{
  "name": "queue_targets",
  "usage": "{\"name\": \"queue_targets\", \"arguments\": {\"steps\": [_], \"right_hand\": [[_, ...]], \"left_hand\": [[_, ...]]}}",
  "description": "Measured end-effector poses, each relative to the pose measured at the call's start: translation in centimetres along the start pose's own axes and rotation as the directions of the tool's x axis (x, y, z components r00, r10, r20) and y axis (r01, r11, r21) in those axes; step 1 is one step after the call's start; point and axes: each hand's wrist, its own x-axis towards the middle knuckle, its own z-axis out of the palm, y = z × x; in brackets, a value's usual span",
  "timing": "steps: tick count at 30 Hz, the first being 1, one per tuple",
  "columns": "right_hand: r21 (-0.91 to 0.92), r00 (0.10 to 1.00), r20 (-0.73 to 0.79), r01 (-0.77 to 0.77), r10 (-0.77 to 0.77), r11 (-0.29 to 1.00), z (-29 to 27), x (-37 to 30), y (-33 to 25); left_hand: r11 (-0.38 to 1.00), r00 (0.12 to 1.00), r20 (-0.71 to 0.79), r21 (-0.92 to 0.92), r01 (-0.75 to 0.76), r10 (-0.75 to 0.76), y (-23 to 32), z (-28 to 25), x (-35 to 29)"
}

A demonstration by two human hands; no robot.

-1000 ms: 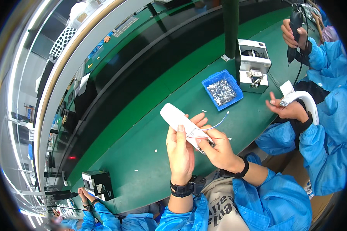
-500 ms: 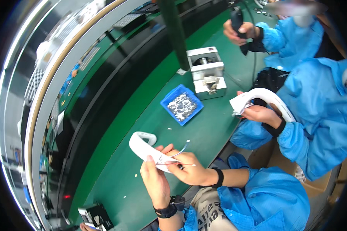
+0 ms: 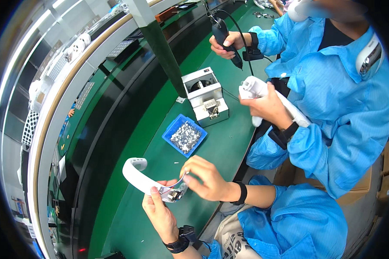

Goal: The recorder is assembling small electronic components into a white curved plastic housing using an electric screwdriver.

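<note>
My left hand [image 3: 161, 216] grips a curved white plastic housing [image 3: 138, 177], its thumb on top near the open end. That end shows dark inner parts [image 3: 175, 196] and thin wires. My right hand [image 3: 208, 180] is at the same end, thumb and forefinger pinched on a thin wire [image 3: 179, 179] that rises from the housing. The housing is held above the green table [image 3: 129, 228], its looped far end pointing left.
A blue bin [image 3: 167, 134] of small metal parts lies beyond my hands, beside a white boxy machine [image 3: 209, 105]. At right, a co-worker in blue holds a black power screwdriver [image 3: 220, 34] and another white housing [image 3: 285, 103]. A green post [image 3: 164, 56] stands behind.
My right hand has lifted off the housing and now pinches the wire, and the housing's inner parts show. The co-worker's screwdriver has come lower, nearer their white housing, which is now turned.
</note>
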Motion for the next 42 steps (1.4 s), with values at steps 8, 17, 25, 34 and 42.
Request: {"name": "queue_targets", "arguments": {"steps": [8,17,25,34,42], "right_hand": [[0.513,0.813,0.373,-0.583,0.447,0.63,2.4,3.0,2.6],[0.472,0.574,0.726,-0.816,0.378,0.334,6.5,5.5,1.9],[0.485,0.639,0.61,-0.769,0.469,0.417,6.3,5.1,1.7],[0.471,0.826,0.393,-0.558,0.404,0.684,5.9,3.0,1.1],[0.07,0.778,0.486,-0.49,0.399,0.869,-7.1,0.1,-3.4]], "left_hand": [[0.992,0.993,0.019,-0.044,0.118,-0.117,0.4,-0.2,0.6],[0.971,0.985,-0.022,-0.175,0.164,-0.17,-0.6,0.2,-0.4],[0.97,0.988,-0.089,-0.218,0.104,-0.125,-1.2,1.6,-0.7],[0.98,0.987,-0.104,-0.17,0.107,-0.126,-0.6,0.5,-0.8],[0.98,0.99,-0.115,-0.192,0.055,-0.078,0.7,0.2,-0.7]]}}
